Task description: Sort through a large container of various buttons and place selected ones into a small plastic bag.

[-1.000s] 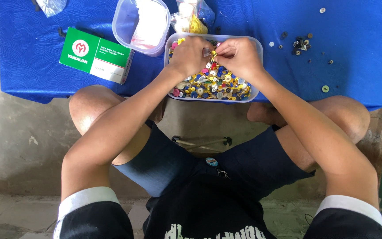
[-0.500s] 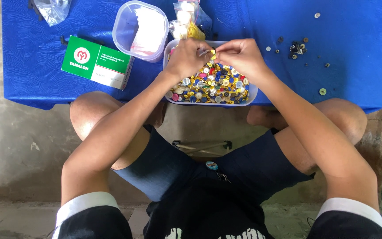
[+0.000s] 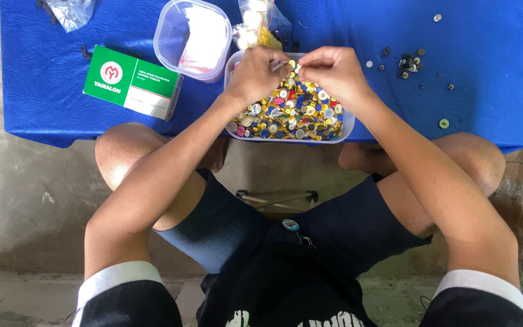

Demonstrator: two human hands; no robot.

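Blue cloth (image 3: 485, 91) covers the low table, with bare concrete floor (image 3: 19, 181) below it. Both hands meet over the far end of a tray (image 3: 347, 124) heaped with coloured buttons (image 3: 292, 115). Left hand (image 3: 258, 72) and right hand (image 3: 328, 69) are curled narrow, fingertips pinched together on something small between them, too tiny to tell. Just beyond the tray stand a clear tub (image 3: 192, 39) and a plastic bag (image 3: 261, 24). A green box (image 3: 131, 82) lies to the left; loose buttons (image 3: 407, 60) are scattered to the right.
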